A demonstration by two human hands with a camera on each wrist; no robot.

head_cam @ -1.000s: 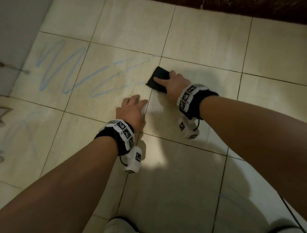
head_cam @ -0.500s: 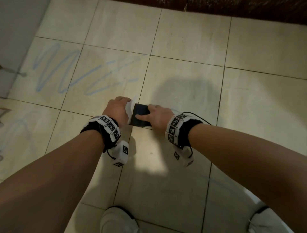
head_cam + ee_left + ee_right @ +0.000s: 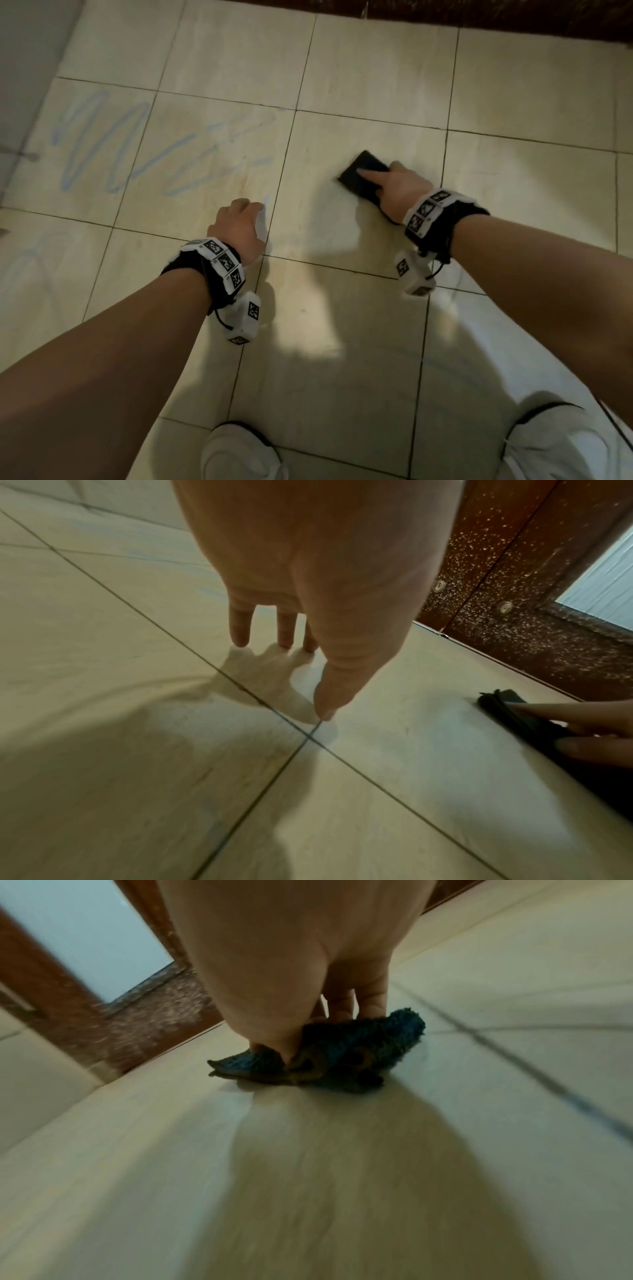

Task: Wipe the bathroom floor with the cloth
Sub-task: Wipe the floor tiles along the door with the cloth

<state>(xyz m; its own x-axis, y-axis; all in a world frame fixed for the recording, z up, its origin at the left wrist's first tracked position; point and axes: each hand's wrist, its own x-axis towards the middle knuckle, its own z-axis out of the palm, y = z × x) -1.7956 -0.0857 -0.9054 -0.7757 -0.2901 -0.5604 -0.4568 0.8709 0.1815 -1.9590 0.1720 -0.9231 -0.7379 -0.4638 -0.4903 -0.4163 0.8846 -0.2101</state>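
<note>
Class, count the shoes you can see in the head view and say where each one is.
2. One white shoe sits at the bottom edge near the middle; the other shoe is at the bottom right corner. Both are cut off by the frame.

Dark blue fuzzy cloth [image 3: 364, 178] on cream floor tiles [image 3: 376, 68] with dark grout lines. Pale blue scribbles [image 3: 113, 154] at left. Speckled reddish-brown door frame [image 3: 520, 593]; white shoes [image 3: 239, 455].
</note>
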